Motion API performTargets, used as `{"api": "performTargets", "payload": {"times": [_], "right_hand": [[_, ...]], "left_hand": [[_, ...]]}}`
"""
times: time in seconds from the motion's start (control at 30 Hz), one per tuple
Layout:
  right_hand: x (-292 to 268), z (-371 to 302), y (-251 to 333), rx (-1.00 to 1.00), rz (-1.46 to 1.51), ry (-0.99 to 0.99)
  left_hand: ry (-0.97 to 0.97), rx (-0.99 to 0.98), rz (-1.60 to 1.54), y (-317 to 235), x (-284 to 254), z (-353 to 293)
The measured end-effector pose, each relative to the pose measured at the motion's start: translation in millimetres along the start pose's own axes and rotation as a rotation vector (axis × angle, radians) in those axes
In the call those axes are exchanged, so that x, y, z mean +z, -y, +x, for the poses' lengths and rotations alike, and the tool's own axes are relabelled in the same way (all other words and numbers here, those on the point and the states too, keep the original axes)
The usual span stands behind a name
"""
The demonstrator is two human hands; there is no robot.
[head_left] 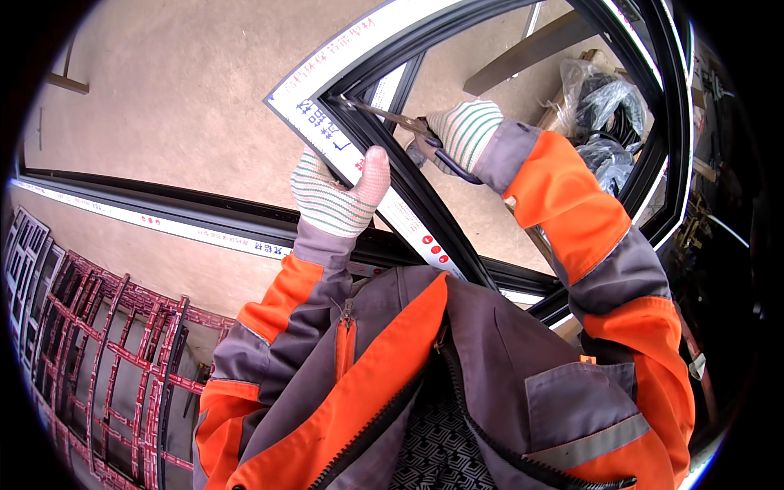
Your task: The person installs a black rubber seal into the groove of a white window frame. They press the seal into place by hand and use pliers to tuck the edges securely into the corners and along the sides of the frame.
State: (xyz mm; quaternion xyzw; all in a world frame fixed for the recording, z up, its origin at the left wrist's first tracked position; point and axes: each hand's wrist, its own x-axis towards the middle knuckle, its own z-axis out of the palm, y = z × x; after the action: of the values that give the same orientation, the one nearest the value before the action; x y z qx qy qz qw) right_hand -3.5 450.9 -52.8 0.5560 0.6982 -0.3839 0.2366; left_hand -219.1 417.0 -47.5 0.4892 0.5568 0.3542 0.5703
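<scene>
A black window frame (425, 241) with white printed protective film is held up in front of me, one corner pointing left. My left hand (339, 192), in a striped knit glove, grips the frame's side just below that corner, thumb on the film. My right hand (467, 135), gloved the same way, is closed around the dark handles of a pair of scissors (400, 120). The scissor blades reach left into the frame's inner corner, their tips close to the black profile. Whether the tips touch it I cannot tell.
Another black frame bar (163, 198) with white film runs across the left. Red-and-white wrapped grilles (102, 343) stand at the lower left. A plastic-wrapped black coil (608, 106) lies beyond the frame, near a brown beam (531, 51). Assorted material is stacked at the far right.
</scene>
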Motion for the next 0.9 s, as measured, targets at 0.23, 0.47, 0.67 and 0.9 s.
{"api": "performTargets", "payload": {"times": [0.23,0.47,0.67,0.9], "right_hand": [[3.5,-16.2,-3.2,0.022,0.052,-0.2],[24.2,-28.9,-8.1,-0.041,0.185,-0.339],[4.4,-19.9,5.6,-0.101,0.188,-0.334],[10.5,-6.7,3.3,-0.117,0.464,-0.134]], "left_hand": [[0.0,-0.014,-0.145,-1.5,3.9,1.6],[0.007,-0.061,-0.097,-2.9,0.9,0.1],[0.008,-0.029,-0.051,0.9,-0.7,-1.0],[0.003,-0.034,-0.066,-5.0,0.8,-0.5]]}}
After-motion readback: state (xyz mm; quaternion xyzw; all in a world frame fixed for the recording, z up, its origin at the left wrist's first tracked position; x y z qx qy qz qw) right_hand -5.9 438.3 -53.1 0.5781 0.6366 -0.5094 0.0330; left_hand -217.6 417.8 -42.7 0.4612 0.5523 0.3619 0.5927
